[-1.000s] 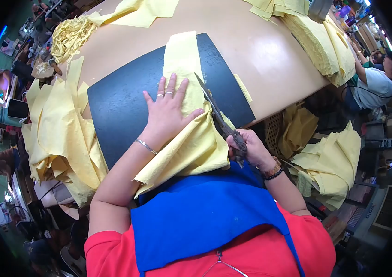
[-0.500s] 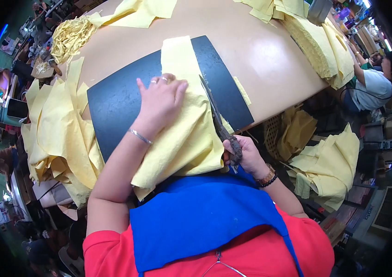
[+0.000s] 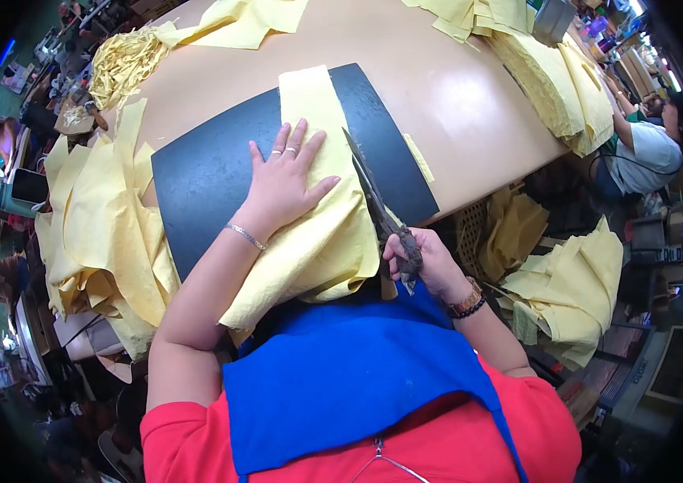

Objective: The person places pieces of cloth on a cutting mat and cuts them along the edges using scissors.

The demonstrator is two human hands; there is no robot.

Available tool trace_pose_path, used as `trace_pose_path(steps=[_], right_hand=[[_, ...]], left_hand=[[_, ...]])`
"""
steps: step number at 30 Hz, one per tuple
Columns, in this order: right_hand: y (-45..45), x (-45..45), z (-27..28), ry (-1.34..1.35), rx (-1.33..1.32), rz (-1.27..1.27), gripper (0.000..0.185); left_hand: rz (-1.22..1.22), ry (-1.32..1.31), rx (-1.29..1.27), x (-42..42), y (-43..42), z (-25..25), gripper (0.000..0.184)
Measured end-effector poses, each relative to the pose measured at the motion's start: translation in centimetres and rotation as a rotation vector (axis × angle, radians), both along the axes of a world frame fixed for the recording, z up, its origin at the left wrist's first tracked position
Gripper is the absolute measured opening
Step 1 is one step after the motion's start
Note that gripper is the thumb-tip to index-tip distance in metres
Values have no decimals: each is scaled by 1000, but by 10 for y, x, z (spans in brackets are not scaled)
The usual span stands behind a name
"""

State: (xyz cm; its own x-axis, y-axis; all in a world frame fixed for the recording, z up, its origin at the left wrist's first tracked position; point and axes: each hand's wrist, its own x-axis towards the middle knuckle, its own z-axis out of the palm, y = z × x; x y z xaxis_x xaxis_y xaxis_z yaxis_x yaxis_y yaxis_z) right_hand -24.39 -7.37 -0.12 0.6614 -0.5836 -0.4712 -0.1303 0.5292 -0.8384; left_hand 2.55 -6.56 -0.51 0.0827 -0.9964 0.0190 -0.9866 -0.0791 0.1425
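A piece of yellow fabric (image 3: 317,233) lies over a dark board (image 3: 213,169), its near end hanging over the table edge at my lap. My left hand (image 3: 287,173) rests flat on the fabric with fingers spread, two of them wearing rings. In my right hand (image 3: 424,262) is a pair of scissors (image 3: 374,197) with dark wrapped handles. Their long blades lie along the right edge of the fabric, tips pointing away from me. Whether any cloth sits between the blades I cannot tell.
Yellow fabric is heaped at the left (image 3: 100,217), with tangled scraps (image 3: 120,64) behind. A thick fabric stack (image 3: 547,88) lies on the table's far right. More cloth (image 3: 571,290) hangs low at the right. A person (image 3: 639,149) sits beyond the right edge.
My left hand has flattened and its fingers have spread on the fabric. The scissors have shifted slightly left, and the fabric's near end has moved a little to the left.
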Motion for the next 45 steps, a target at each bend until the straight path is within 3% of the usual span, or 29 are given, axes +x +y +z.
trace_pose_path(steps=[24,45], right_hand=[[9,-9,-13,-123,5,-36,21],[8,-1,-4,-88,46,-88,27]], left_hand=[[3,4,-1,-20,19,4,72],[-50,38,11,-41,44,6,77]])
